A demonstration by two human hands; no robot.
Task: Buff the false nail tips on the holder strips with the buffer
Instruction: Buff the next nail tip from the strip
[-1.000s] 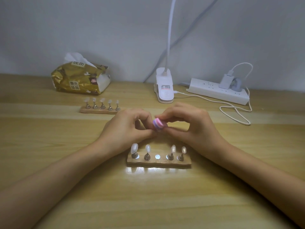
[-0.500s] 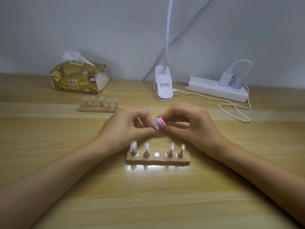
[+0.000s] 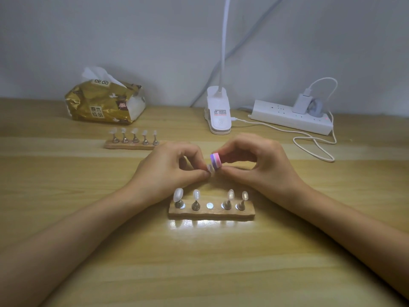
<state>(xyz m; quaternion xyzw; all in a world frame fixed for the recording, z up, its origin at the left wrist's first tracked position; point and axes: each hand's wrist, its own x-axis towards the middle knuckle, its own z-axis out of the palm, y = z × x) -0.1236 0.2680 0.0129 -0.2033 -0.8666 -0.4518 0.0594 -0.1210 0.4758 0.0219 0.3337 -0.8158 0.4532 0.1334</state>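
The pale wood surface (image 3: 66,251) carries the far holder strip (image 3: 132,145) at back left. Nearer you, your left hand (image 3: 168,171) pinches one nail tip (image 3: 209,168) above the near holder strip (image 3: 211,214), and the striped buffer (image 3: 215,160) meets it, gripped in your right hand (image 3: 259,165). With so small a pinch, a hard stroke could flick the tip away, or a dropped wrist could topple the tips standing below.

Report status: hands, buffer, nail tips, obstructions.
Left hand pinches one nail tip. Right hand holds buffer beside it. Near holder strip: middle spot bare. Nothing in the way.
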